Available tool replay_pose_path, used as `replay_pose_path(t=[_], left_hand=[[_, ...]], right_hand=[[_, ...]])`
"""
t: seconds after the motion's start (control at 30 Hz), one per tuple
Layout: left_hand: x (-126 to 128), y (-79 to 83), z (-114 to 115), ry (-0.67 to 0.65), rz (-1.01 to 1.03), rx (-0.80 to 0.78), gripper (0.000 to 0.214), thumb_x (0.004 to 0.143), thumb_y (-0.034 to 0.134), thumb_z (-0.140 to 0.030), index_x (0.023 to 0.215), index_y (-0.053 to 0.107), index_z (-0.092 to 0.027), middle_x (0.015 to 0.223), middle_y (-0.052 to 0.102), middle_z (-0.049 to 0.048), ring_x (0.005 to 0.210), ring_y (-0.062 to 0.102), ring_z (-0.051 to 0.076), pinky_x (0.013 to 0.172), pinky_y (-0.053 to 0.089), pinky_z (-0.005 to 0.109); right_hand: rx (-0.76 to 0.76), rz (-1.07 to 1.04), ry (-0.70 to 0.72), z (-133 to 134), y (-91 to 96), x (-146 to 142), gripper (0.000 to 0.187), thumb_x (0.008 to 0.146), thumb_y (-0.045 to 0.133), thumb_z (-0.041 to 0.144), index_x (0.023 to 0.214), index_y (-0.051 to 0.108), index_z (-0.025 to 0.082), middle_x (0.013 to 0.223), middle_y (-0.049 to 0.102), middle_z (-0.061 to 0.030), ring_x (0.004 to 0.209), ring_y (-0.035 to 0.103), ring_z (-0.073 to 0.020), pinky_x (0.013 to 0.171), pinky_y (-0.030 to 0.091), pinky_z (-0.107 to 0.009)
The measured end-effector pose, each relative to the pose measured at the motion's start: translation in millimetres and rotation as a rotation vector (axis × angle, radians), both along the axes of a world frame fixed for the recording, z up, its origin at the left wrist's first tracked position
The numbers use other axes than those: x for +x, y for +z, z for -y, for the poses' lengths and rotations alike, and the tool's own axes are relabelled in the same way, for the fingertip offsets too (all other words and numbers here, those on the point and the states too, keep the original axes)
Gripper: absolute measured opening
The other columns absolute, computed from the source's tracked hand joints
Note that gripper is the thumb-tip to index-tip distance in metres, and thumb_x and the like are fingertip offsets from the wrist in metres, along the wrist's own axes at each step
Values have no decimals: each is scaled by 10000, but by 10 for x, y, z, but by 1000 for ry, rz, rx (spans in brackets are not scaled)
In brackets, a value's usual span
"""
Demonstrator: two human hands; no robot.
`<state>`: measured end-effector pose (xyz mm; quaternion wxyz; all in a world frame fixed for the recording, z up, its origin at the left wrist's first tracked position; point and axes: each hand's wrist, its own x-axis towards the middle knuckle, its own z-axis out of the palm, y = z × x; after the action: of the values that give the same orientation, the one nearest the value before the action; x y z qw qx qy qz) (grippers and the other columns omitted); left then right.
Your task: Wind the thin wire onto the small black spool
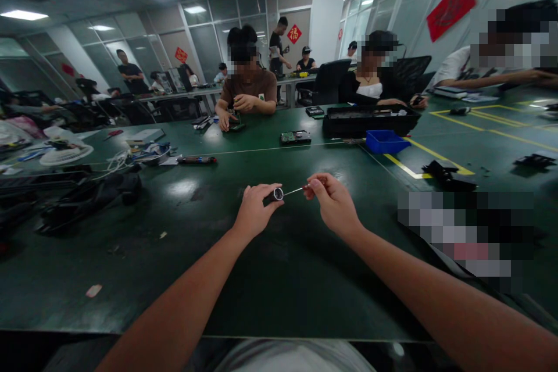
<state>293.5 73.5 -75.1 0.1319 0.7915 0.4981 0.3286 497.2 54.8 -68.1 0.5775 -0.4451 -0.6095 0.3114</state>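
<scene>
Between the thumb and fingers of my left hand (257, 208) is a small round dark part (278, 193) with a pale rim, its open end turned toward me. My right hand (333, 202) pinches the handle end of a thin screwdriver (294, 191), whose metal shaft points left. The shaft's tip meets the right side of the round part; whether it is inside or only touching, I cannot tell. Both hands are held above the green table (279, 279), fingers closed. My right fingers hide most of the screwdriver's handle.
Across the table lie a hard drive (295, 137), a blue bin (387, 142), a long black tray (370, 122) and a dark pen-like tool (197, 160). Cables and black parts (93, 197) crowd the left. Black brackets (449, 175) lie right. A person (248, 93) works opposite.
</scene>
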Motion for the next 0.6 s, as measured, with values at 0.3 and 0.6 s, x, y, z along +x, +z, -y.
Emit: replay_pose_path(t=[0.3, 0.6], left_hand=[[2, -37, 4, -39, 23, -27, 376, 862, 706, -253, 1231, 636, -280, 1249, 669, 38, 1171, 576, 239, 1130, 293, 516], [1, -35, 8, -37, 10, -44, 370, 869, 691, -246, 1234, 642, -281, 1229, 678, 39, 1134, 586, 244, 1103, 336, 499]], right_hand=[[-2, 80, -39, 49, 61, 6, 245, 950, 525, 424, 948, 620, 199, 795, 697, -43, 719, 659, -182, 686, 510, -333], [32, 275, -14, 76, 110, 34, 158, 948, 504, 344, 962, 600, 220, 779, 671, -22, 679, 619, -171, 628, 463, -306]])
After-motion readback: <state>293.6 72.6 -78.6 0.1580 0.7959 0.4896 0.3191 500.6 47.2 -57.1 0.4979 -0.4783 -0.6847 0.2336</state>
